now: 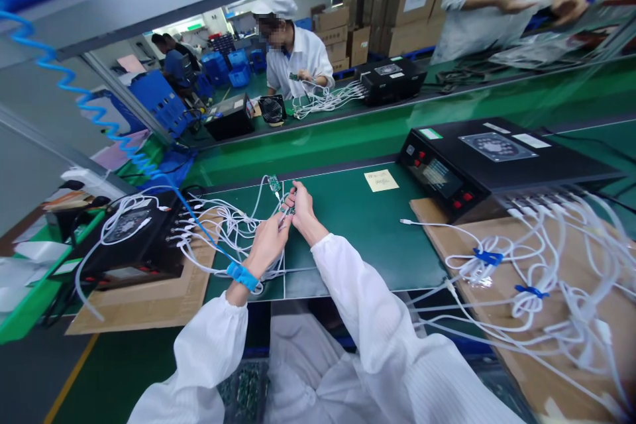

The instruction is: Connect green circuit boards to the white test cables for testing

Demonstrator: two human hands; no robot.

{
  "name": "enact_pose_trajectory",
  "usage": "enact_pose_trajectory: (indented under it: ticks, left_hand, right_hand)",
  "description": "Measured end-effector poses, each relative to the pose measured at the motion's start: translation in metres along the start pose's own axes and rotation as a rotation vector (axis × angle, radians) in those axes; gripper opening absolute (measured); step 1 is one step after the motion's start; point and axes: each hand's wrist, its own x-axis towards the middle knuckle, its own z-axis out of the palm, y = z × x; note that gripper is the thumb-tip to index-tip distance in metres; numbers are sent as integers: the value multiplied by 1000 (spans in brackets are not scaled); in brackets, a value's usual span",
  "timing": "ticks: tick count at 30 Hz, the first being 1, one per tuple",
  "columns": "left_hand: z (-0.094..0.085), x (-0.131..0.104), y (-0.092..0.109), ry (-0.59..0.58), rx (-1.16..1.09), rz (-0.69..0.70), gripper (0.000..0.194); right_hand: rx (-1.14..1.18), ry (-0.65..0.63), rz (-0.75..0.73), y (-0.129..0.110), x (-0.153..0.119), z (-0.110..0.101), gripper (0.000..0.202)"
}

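My right hand (302,209) is closed around a small green circuit board (290,210), most of which the fingers hide. My left hand (268,243), with a blue wrist strap (242,274) at its wrist, pinches close against the same board. What lies between its fingertips is too small and covered to make out. Just beyond both hands, a second green circuit board (274,183) lies on the green mat with a white cable at its end. Tangled white cables (233,225) spread beside and under my left hand.
A black test box (144,238) stands on cardboard at left, and a larger black box (497,152) with a display at right. Bundled white cables (536,278) hang from it. A yellow note (381,180) lies on the mat. A co-worker (298,56) sits across the bench.
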Motion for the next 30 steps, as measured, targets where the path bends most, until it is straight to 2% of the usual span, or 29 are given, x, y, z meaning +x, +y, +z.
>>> enact_pose_trajectory:
  ticks: [6,22,30]
  left_hand:
    - [1,0,2,7,46,73,29]
    - [-3,10,17,-29,172,61,29]
    - [-3,14,20,-24,112,57,28]
  right_hand:
    - [32,-20,-22,-7,6,-1,33]
    - [82,-59,46,-19,18,-4,35]
    - [92,-64,43,-16,24,-1,36]
